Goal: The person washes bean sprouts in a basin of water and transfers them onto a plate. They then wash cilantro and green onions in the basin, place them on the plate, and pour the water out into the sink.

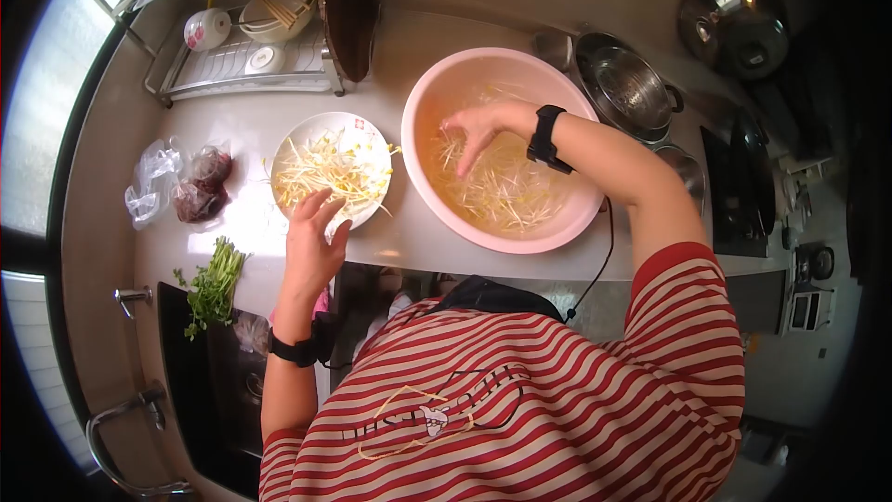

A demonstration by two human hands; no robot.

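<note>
A white plate [290, 147] heaped with bean sprouts [330, 167] sits on the counter. At its near rim is my left hand [314, 240], fingers apart and fingertips by the sprouts; I see nothing gripped in it. To the right stands a large pink basin [425, 209] holding water and more loose bean sprouts [506, 188]. My right hand [478, 133] reaches in over the basin's right rim, thumb and fingers spread, at or just above the water. Whether its fingertips touch any sprouts I cannot tell. Both wrists wear black bands.
Left on the counter lie a clear plastic bag [156, 181], dark red bundles [203, 184] and green herbs [216, 286] beside the sink [181, 381]. A dish rack [251, 84] with bowls stands behind. Metal pots [624, 84] crowd the basin's right side. A black cord [606, 251] hangs in front.
</note>
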